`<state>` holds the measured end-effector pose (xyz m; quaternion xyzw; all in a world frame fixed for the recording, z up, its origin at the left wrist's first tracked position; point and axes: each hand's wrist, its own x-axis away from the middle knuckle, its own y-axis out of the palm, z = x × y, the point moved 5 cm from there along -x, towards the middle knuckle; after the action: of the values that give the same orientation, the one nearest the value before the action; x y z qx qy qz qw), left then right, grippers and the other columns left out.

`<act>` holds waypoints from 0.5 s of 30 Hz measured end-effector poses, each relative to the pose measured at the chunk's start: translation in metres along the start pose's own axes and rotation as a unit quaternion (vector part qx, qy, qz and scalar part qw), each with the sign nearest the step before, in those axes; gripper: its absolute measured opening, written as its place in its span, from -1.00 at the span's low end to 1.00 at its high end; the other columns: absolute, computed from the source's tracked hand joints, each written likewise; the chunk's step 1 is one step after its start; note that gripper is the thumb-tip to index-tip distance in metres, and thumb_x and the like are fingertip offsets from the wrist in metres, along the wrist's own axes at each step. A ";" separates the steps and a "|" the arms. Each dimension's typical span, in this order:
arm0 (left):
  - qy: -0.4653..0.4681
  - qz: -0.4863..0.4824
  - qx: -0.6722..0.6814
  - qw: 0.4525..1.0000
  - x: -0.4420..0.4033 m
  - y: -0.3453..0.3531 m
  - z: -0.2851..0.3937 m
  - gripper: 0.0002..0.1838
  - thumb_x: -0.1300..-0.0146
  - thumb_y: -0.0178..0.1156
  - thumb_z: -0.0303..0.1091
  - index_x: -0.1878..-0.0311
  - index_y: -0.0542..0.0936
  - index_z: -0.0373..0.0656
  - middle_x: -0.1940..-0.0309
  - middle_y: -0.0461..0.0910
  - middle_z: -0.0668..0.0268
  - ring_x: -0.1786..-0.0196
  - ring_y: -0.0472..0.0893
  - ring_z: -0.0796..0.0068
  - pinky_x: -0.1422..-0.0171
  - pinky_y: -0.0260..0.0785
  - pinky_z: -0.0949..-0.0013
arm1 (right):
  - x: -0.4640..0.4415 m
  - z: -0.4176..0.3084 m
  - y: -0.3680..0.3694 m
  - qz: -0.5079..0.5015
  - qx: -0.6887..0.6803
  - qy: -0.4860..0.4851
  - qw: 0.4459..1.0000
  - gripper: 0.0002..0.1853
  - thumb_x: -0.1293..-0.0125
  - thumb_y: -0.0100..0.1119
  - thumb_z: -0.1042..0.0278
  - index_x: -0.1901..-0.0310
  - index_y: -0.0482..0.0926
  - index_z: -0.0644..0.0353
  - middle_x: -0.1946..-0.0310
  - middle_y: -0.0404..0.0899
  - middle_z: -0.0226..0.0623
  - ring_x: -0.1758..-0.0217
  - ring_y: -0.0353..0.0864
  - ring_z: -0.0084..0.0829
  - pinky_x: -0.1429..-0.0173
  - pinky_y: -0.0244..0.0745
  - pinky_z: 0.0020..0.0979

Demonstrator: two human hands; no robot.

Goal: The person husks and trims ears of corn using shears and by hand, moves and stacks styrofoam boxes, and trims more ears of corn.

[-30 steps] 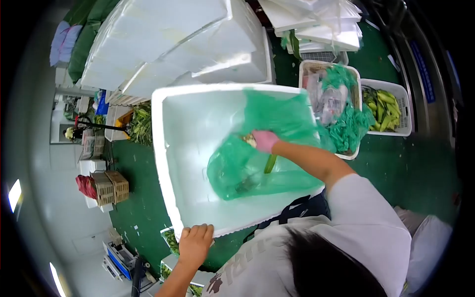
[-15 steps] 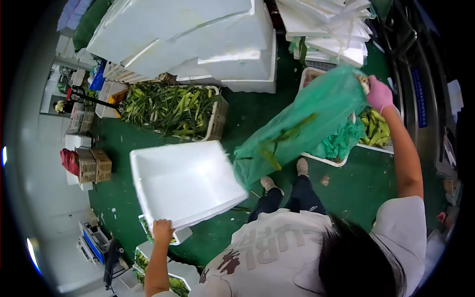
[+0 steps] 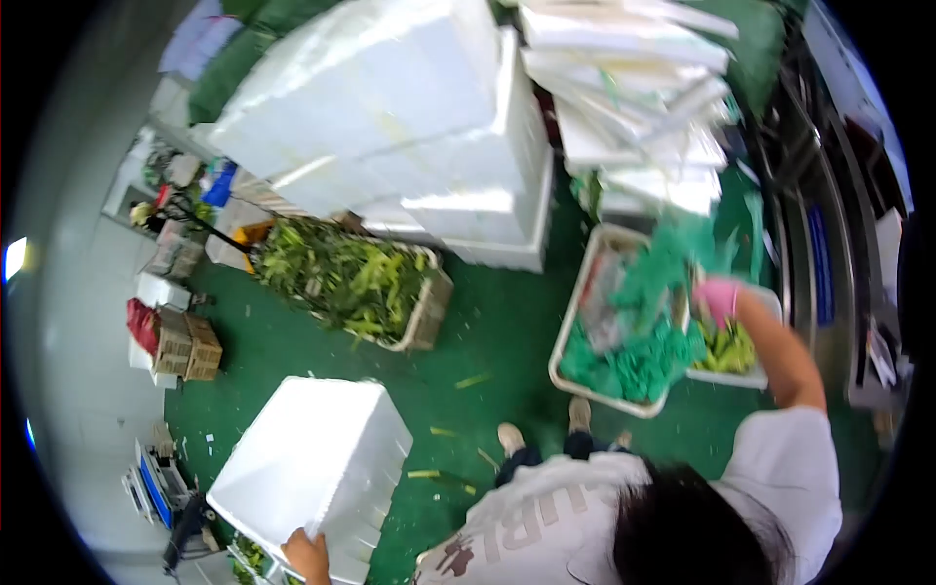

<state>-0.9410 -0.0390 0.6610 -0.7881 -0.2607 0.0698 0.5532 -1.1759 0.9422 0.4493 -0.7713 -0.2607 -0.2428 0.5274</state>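
My left hand [image 3: 307, 556] grips the near rim of a white foam box [image 3: 278, 458], which is tilted at the lower left. The box's inside looks bare white. On the right, my right hand [image 3: 720, 298], in a pink glove, is closed at a green plastic bag [image 3: 663, 268], somewhat blurred by motion. This bag hangs crumpled over a white basket [image 3: 560, 363]. Inside the basket lie more bunched green bags [image 3: 634, 366] and clear plastic [image 3: 606, 312]. Beside it, partly behind my right forearm, a second white basket [image 3: 770, 304] holds green produce [image 3: 724, 348].
A crate [image 3: 429, 302] heaped with leafy green stalks [image 3: 341, 273] stands left of centre. Large foam boxes [image 3: 390, 117] are stacked behind it, with piled foam lids [image 3: 634, 117] to their right. Cardboard boxes [image 3: 187, 346] sit far left. Scraps litter the green floor [image 3: 487, 322]; metal equipment [image 3: 809, 224] lines the right.
The green bag, stretched out with stalks showing inside before, is now crumpled over the basket. My left hand has tipped the foam box and moved it lower left. The view has shifted.
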 end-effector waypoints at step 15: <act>0.001 0.297 0.849 0.436 0.089 -0.214 -0.043 -0.26 -0.48 0.00 0.13 -0.49 0.23 -0.24 -0.45 0.29 0.12 -0.43 0.34 0.16 -0.47 0.22 0.14 | -0.033 0.018 -0.011 0.320 -0.383 0.110 0.859 -0.51 -0.15 0.11 0.39 -0.15 0.43 0.28 -0.05 0.52 0.08 0.14 0.61 0.09 0.08 0.56 -0.05</act>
<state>-0.9189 0.0228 0.8876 0.0487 0.1809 0.4153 0.8902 -1.2059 0.9581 0.4297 -0.9217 0.1739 -0.2246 0.2643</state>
